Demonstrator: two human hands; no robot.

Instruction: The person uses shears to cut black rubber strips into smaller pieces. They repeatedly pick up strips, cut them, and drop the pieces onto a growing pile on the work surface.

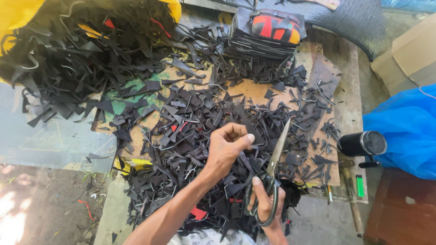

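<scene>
- Centrally, a black scrap strip [247, 124] is pinched in the left hand [225, 147], its long axis running toward 11 o'clock.
- Scissors [274, 170] gripped by the closed right hand [265, 204] point to 1 o'clock, just beside the strip at 3 o'clock.
- Black offcuts [181, 136] cover the board [254, 93].

Workshop: offcut-strewn cutting board [254, 93].

Shiny metal scissors [274, 168], matt black leather-like scraps [190, 131], rough worn wooden board [254, 93], glossy blue plastic sheet [408, 131]
</scene>
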